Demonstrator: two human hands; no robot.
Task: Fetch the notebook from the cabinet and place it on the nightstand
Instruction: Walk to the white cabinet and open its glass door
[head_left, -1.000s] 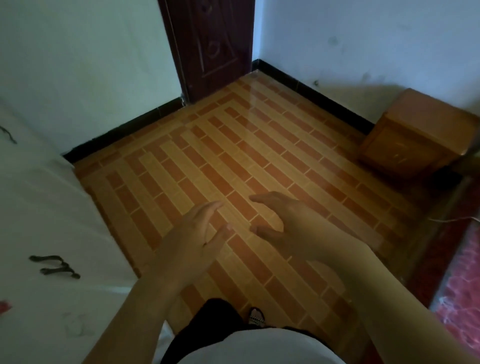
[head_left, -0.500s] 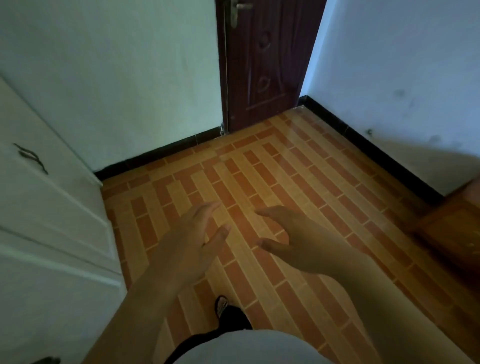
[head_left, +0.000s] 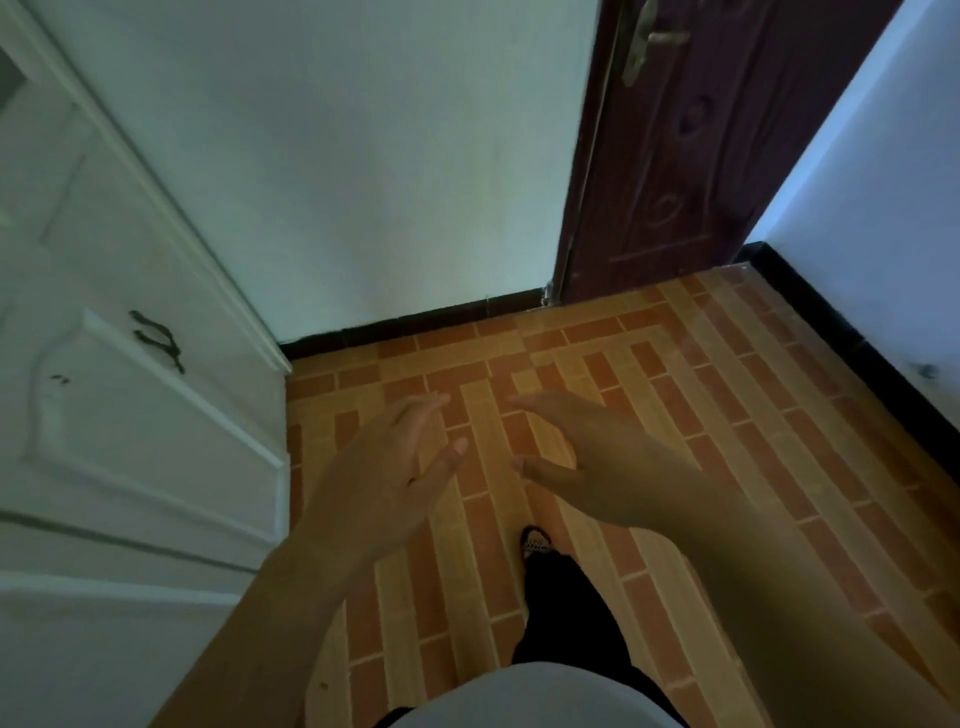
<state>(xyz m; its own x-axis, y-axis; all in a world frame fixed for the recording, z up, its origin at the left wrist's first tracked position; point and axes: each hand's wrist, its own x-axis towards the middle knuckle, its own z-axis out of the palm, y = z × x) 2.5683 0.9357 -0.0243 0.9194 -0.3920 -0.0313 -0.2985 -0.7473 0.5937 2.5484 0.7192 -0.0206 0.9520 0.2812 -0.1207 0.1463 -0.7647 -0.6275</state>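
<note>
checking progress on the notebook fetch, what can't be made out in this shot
Head view:
- Notebook: not seen; the shut fronts of the cabinet hide its inside.
- Nightstand: outside the frame.
- Cabinet itself: cut off by the left and top edges.
- Door: upper part cut off by the top edge.
- Dark specks below the handle: too small to identify.
The left hand and right hand hold nothing.

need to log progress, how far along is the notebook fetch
Nothing done yet: the white cabinet looks shut. In hand: nothing; left hand and right hand are open, empty. Left: open it, take the notebook, carry it to the nightstand; neither shows.
</note>
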